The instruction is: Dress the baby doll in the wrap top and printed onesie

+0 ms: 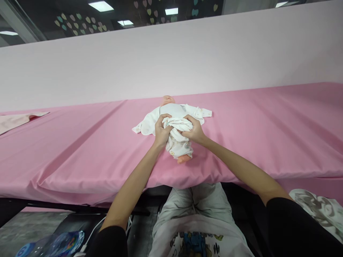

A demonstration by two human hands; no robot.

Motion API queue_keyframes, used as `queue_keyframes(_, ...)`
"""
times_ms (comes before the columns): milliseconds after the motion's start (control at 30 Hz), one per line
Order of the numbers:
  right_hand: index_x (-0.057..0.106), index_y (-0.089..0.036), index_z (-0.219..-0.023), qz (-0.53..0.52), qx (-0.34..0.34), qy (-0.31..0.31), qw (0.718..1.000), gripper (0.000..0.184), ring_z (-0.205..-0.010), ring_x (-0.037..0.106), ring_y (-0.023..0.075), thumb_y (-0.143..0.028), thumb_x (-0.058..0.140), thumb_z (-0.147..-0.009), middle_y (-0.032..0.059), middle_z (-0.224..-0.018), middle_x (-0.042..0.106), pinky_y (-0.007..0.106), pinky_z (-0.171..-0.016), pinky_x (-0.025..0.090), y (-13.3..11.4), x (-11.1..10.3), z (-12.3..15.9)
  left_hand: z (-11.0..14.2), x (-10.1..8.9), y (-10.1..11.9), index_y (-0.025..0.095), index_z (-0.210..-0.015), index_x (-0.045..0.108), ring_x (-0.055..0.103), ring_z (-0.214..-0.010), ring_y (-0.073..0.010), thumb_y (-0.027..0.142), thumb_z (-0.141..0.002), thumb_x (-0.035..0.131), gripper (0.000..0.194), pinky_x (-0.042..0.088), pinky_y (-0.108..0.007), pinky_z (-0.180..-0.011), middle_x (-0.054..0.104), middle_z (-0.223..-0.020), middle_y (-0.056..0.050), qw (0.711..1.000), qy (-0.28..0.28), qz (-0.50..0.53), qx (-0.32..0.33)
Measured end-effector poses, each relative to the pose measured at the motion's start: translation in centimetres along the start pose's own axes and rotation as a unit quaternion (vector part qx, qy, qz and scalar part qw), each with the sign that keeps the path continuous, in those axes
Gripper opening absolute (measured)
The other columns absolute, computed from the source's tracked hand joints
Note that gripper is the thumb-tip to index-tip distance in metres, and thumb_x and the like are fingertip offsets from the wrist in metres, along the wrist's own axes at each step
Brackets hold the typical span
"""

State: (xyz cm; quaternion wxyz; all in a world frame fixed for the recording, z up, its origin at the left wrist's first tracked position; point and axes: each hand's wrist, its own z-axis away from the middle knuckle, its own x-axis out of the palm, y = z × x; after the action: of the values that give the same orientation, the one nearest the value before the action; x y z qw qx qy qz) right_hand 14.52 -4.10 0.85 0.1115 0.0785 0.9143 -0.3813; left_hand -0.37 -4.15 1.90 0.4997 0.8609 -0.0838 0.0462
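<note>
A baby doll (pixel 167 100) lies on its back on the pink-covered table, head toward the wall. It wears a white long-sleeved top (pixel 150 122) with both sleeves spread out. White patterned baby pants (pixel 179 145) cover its legs, and a bare foot pokes out at the near end. My left hand (pixel 162 131) grips the bunched waist of the pants on the left side. Opposite it, my right hand (pixel 194 130) pinches the same waistband on the right. The doll's middle is partly hidden by the gathered cloth.
The pink cloth (pixel 88 157) drapes over the table's front edge. A pale folded fabric (pixel 18 121) lies at far left. A low white wall (pixel 171 60) stands behind. Below are a plastic bottle (pixel 61 244), a white cable (pixel 92 232) and a patterned cloth (pixel 318 208).
</note>
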Motion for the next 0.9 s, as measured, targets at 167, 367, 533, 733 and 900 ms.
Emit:
queue_keyframes(167, 0.044, -0.019, -0.073, -0.052, 0.026, -0.005, 0.998, 0.033, -0.063, 0.04, 0.0111, -0.036, 0.068, -0.057, -0.0037, -0.067, 0.044, 0.024, -0.058, 0.034, -0.8, -0.3, -0.1, -0.8, -0.8, -0.6, 0.022, -0.098, 0.058, 0.049, -0.057, -0.0075, 0.012, -0.054, 0.066, 0.046, 0.038, -0.018, -0.055, 0.056, -0.071, 0.005, 0.986, -0.084, 0.097, -0.103)
queue_keyframes(367, 0.034, -0.021, -0.079, -0.077, 0.029, 0.013, 0.997, 0.052, -0.062, 0.036, 0.0113, -0.043, 0.073, -0.051, -0.0037, -0.068, 0.037, 0.025, -0.056, 0.033, -1.0, -0.4, -0.3, -1.1, -1.6, -1.6, 0.022, -0.116, 0.053, 0.055, -0.06, -0.009, 0.012, -0.048, 0.071, 0.072, 0.042, -0.018, -0.056, 0.062, -0.079, 0.002, 0.967, -0.134, 0.142, -0.162)
queue_keyframes(533, 0.032, -0.022, -0.082, -0.132, 0.059, 0.025, 0.989, 0.057, -0.063, 0.038, 0.0109, -0.04, 0.075, -0.049, -0.0038, -0.071, 0.04, 0.023, -0.053, 0.031, -0.9, -0.4, -0.2, -1.0, -1.8, -2.2, 0.021, -0.114, 0.053, 0.058, -0.068, -0.0116, 0.013, -0.048, 0.073, 0.069, 0.044, -0.019, -0.058, 0.062, -0.086, 0.0, 0.974, -0.162, 0.105, -0.119)
queue_keyframes(733, 0.035, -0.021, -0.081, -0.198, 0.108, 0.02, 0.974, 0.05, -0.057, 0.037, 0.0088, -0.028, 0.071, -0.047, -0.0064, -0.064, 0.041, 0.021, -0.05, 0.028, -1.0, -0.2, -0.2, -1.2, -1.1, -2.5, 0.015, -0.101, 0.056, 0.058, -0.09, -0.0173, 0.014, -0.057, 0.064, 0.045, 0.046, -0.027, -0.08, 0.061, -0.098, -0.005, 0.986, -0.102, -0.108, 0.076)
queue_keyframes(900, 0.037, -0.021, -0.084, -0.233, 0.119, 0.0, 0.965, 0.046, -0.055, 0.038, 0.0086, -0.018, 0.062, -0.046, -0.0069, -0.063, 0.044, 0.021, -0.05, 0.028, -0.9, 0.0, -0.1, -0.1, -0.8, -3.2, 0.016, -0.106, 0.055, 0.055, -0.098, -0.0201, 0.019, -0.073, 0.057, 0.033, 0.044, -0.034, -0.086, 0.06, -0.102, -0.008, 0.898, -0.014, -0.318, 0.304)
